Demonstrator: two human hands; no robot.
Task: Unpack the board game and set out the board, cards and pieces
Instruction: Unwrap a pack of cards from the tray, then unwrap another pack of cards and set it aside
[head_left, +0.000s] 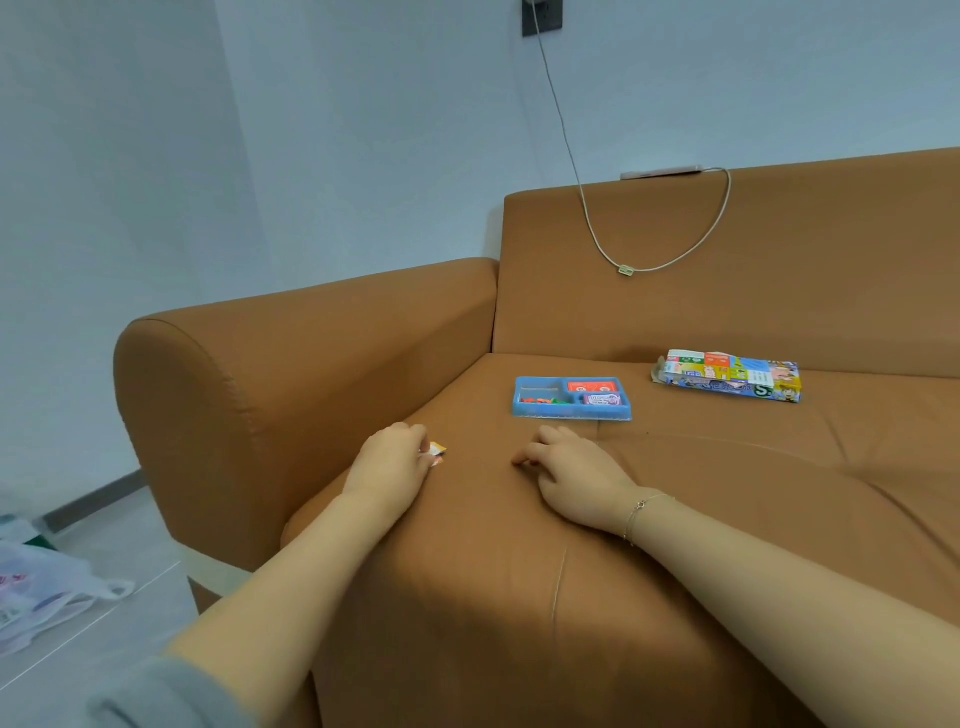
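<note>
While a crumpled plastic bag lay on the floor at the lower left of the frame, the left hand rested on the seat of the brown sofa, just left of centre. Its grip was narrow, the fingers curled round a small orange and white piece that stuck out at the fingertips; what the piece was could not be told. Near it, at centre, the right hand lay on the cushion with its fingers loosely bent, holding nothing, a thin bracelet at the wrist. Above the right hand, a blue plastic tray sat flat on the seat, with a red card deck in its upper compartment, a purple deck just below that, and small coloured pieces in the lower left compartment. Right of the tray and apart from it lay the colourful game box, near the backrest. In the upper middle a white cable hung from a wall socket down across the backrest.
</note>
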